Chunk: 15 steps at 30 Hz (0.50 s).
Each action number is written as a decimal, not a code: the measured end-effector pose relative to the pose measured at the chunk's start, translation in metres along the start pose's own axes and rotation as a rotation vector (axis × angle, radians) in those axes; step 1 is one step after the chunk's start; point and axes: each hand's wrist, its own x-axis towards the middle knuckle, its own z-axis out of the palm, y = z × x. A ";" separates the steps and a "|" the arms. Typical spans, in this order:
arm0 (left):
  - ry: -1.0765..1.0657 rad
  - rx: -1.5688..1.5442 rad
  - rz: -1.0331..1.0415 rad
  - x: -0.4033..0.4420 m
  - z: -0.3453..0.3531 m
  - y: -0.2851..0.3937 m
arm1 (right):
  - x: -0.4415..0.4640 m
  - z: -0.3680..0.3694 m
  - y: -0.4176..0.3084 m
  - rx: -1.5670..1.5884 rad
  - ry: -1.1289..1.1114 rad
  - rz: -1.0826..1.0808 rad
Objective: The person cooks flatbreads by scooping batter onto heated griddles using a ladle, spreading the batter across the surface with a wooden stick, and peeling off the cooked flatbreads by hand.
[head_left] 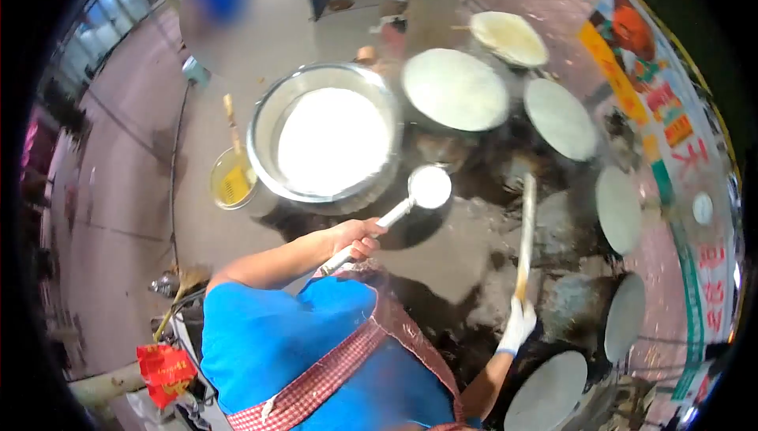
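My left hand [357, 239] is wrapped round the handle of a ladle [430, 187], whose round bowl is full of white batter. The ladle is just right of a large metal basin [260, 146] holding white batter [333, 140]. My right hand [518, 327], in a white glove, grips the lower end of a long pale stick [527, 233]. The stick's far end reaches a dark, blurred spot among the round plates. Round pale plates curve around it, among them a large one [455, 89] and a near one [546, 393].
A small pot [234, 180] with yellow liquid and a brush stands left of the basin. More round plates [560, 119] line the right side, before a printed banner [679, 131]. A red packet [166, 374] lies at lower left.
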 end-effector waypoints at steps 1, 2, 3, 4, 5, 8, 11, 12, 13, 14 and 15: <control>0.033 -0.025 0.066 -0.021 -0.026 0.013 | 0.022 0.047 -0.015 -0.072 -0.082 -0.214; 0.070 -0.041 0.123 -0.042 -0.051 0.027 | 0.037 0.096 -0.028 -0.132 -0.160 -0.420; 0.158 0.009 0.206 -0.067 -0.066 0.044 | 0.033 0.131 -0.082 -0.300 -0.270 -0.451; 0.190 0.018 0.277 -0.072 -0.100 0.059 | 0.035 0.170 -0.132 -0.467 -0.369 -0.481; 0.353 0.138 0.363 -0.069 -0.135 0.072 | 0.041 0.213 -0.157 -0.612 -0.410 -0.579; 0.553 0.239 0.462 -0.059 -0.234 0.109 | 0.041 0.326 -0.230 -0.922 -0.565 -0.810; 0.764 0.196 0.313 -0.023 -0.319 0.132 | 0.012 0.406 -0.254 -1.023 -0.722 -1.110; 0.779 0.184 0.320 -0.016 -0.338 0.132 | 0.000 0.416 -0.271 -1.041 -0.764 -1.238; 0.795 0.168 0.321 -0.006 -0.357 0.125 | -0.004 0.415 -0.289 -0.907 -0.787 -1.222; 0.810 0.152 0.320 0.000 -0.369 0.116 | 0.001 0.412 -0.284 -0.594 -0.694 -1.273; 0.824 0.145 0.326 0.005 -0.381 0.114 | 0.017 0.424 -0.243 -0.732 -0.627 -1.118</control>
